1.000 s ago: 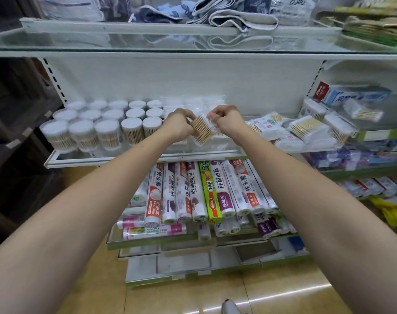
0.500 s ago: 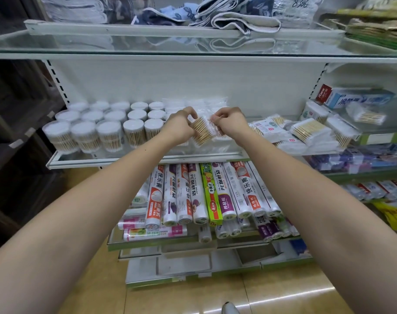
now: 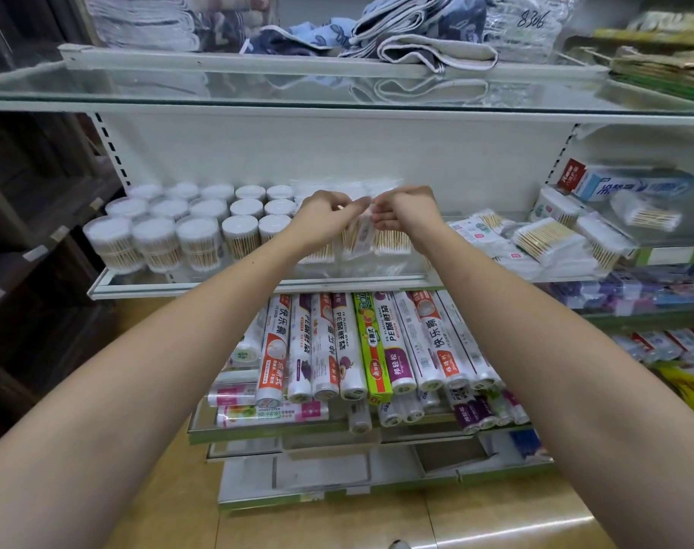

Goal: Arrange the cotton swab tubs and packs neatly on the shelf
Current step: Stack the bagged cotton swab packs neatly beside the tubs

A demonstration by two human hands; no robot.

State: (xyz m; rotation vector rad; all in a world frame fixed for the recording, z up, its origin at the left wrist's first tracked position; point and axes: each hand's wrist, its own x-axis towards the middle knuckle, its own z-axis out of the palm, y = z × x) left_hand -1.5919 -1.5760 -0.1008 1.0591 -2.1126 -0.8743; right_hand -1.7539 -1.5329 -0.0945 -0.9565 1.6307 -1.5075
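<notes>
crinkly plastic swab pack (image 3: 362, 234), light and slippery: your left hand (image 3: 322, 223) and right hand (image 3: 407, 217) pinch its twelve o'clock edge.

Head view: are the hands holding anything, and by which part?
Both hands, left hand and right hand, pinch the top edge of a clear plastic pack of wooden-stemmed cotton swabs, standing upright on the glass shelf.

The left hand (image 3: 320, 221) hides the swab packs (image 3: 371, 239) behind it; both fingertip grips are blurred.
</notes>
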